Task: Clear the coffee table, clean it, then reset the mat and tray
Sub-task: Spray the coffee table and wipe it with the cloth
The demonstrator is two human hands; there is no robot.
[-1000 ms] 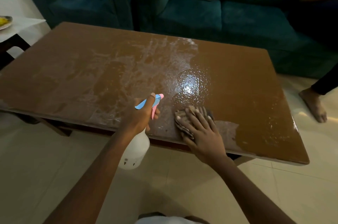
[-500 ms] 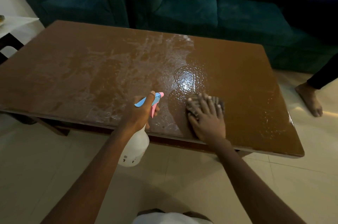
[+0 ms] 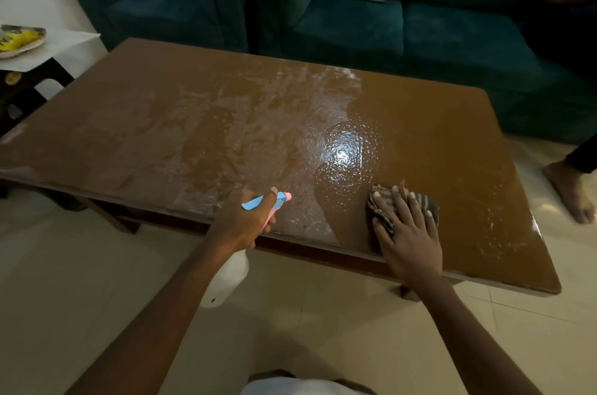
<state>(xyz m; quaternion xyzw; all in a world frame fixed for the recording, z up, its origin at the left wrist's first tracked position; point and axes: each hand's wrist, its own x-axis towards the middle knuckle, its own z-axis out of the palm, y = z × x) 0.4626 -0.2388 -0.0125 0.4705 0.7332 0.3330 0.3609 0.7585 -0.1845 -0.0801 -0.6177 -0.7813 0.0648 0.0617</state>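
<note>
The brown coffee table [image 3: 161,123] fills the middle of the view, its left and centre streaked with whitish wet spray and a glare spot near the middle. My left hand [image 3: 245,223] grips a white spray bottle [image 3: 226,278] by its blue and pink trigger head at the table's near edge; the bottle body hangs below the edge. My right hand [image 3: 408,233] lies flat with straight fingers on a striped cloth [image 3: 381,201], pressing it onto the tabletop near the front edge, right of the glare.
A teal sofa [image 3: 355,23] runs along the table's far side. A small side table [image 3: 64,42] with a plate [image 3: 19,39] stands at far left. Another person's bare foot [image 3: 571,194] rests on the tiled floor [image 3: 97,281] at the right.
My right hand has slid the cloth to the right along the table's front part, leaving a wiped band behind it. The left hand with the bottle stays in place.
</note>
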